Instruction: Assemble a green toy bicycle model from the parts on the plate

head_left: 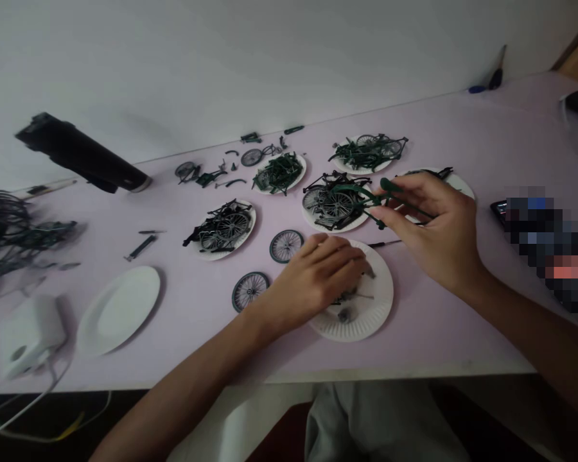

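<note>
Between the thumb and fingers of my right hand (436, 221) is a dark green toy bicycle frame (376, 200), held above the table. My left hand (313, 276) reaches over a white paper plate (380, 308) that carries a few small parts, among them a small grey piece (344, 315). Its fingers curl downward, and their tips are hidden, so I cannot see whether they grip anything. Beside that forearm lie two small spoked wheels, one nearer me (250, 292) and one farther off (287, 246).
Plates of bicycle parts stand behind, at left (256, 221), middle (313, 221) and back (337, 165). A bare plate (89, 340), a white box with cables (31, 333) and a black cylinder (84, 154) are leftward. A blurred-out phone-like object (549, 250) lies right.
</note>
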`<move>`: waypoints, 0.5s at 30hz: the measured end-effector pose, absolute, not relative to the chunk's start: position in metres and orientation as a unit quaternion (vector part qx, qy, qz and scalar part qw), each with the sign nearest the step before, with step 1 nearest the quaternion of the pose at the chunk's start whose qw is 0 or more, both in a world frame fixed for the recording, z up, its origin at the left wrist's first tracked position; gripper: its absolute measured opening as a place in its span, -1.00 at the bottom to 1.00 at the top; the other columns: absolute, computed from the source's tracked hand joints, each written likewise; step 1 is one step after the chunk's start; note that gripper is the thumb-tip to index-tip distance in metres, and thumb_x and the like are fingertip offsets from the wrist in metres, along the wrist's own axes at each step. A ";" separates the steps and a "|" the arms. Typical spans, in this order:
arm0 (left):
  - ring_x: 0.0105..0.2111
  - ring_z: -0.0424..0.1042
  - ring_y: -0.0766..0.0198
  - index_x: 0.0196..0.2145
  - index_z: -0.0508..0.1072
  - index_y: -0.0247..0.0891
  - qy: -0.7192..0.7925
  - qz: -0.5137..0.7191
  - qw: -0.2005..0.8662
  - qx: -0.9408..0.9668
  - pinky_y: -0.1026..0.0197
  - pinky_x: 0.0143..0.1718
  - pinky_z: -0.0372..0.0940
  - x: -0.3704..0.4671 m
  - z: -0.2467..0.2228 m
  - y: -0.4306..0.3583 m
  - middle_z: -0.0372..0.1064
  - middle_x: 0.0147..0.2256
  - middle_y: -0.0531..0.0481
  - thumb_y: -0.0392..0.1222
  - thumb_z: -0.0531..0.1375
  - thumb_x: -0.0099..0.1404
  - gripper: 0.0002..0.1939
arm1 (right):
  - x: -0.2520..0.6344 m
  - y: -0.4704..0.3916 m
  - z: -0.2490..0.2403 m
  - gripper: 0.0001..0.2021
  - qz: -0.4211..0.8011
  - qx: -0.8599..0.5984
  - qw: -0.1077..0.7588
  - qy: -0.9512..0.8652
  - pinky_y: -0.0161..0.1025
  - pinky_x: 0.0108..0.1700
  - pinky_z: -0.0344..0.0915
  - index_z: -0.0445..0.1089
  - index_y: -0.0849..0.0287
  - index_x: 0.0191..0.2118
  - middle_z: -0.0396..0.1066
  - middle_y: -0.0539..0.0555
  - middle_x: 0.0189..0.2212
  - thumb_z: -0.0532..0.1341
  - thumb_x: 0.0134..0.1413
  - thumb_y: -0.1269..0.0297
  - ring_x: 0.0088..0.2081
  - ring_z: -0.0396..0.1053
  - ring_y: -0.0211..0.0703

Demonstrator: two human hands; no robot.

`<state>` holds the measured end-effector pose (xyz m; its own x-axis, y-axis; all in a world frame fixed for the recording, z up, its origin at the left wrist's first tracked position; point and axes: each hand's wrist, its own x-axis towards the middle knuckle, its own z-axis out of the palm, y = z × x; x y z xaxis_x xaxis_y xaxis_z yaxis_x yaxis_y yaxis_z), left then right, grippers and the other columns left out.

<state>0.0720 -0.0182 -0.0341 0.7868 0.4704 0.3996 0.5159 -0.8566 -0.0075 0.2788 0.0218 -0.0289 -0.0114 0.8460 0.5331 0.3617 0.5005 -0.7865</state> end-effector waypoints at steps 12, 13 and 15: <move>-0.09 0.44 0.13 -0.07 0.45 -0.38 -0.240 -0.134 0.053 -0.960 0.03 -0.02 0.29 0.075 -0.036 -0.016 0.52 -0.15 -0.15 -0.35 0.05 0.49 -0.81 | 0.274 0.016 -0.026 -0.75 0.263 -0.450 0.493 -0.697 -0.05 0.13 0.40 0.39 0.05 -0.10 0.49 0.07 -0.04 0.36 0.10 0.26 0.01 0.47 -0.02; -0.11 0.44 0.13 -0.10 0.45 -0.38 -0.240 -0.137 0.052 -0.960 0.04 -0.04 0.29 0.075 -0.037 -0.017 0.52 -0.16 -0.15 -0.35 0.05 0.49 -0.82 | 0.273 0.016 -0.027 -0.75 0.265 -0.443 0.497 -0.697 -0.06 0.13 0.40 0.39 0.06 -0.10 0.49 0.07 -0.05 0.36 0.10 0.27 0.00 0.47 -0.03; -0.14 0.44 0.15 -0.14 0.45 -0.36 -0.242 -0.147 0.046 -0.958 0.04 -0.05 0.29 0.076 -0.039 -0.017 0.53 -0.17 -0.14 -0.35 0.06 0.49 -0.84 | 0.274 0.017 -0.028 -0.74 0.272 -0.435 0.497 -0.700 -0.06 0.11 0.40 0.39 0.07 -0.09 0.49 0.07 -0.06 0.36 0.08 0.29 -0.01 0.47 -0.03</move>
<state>0.0763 -0.0172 -0.0392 0.8395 0.4504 0.3040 0.4772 -0.8786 -0.0161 0.2736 0.0173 -0.0284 -0.1268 0.8789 0.4598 0.3383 0.4741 -0.8129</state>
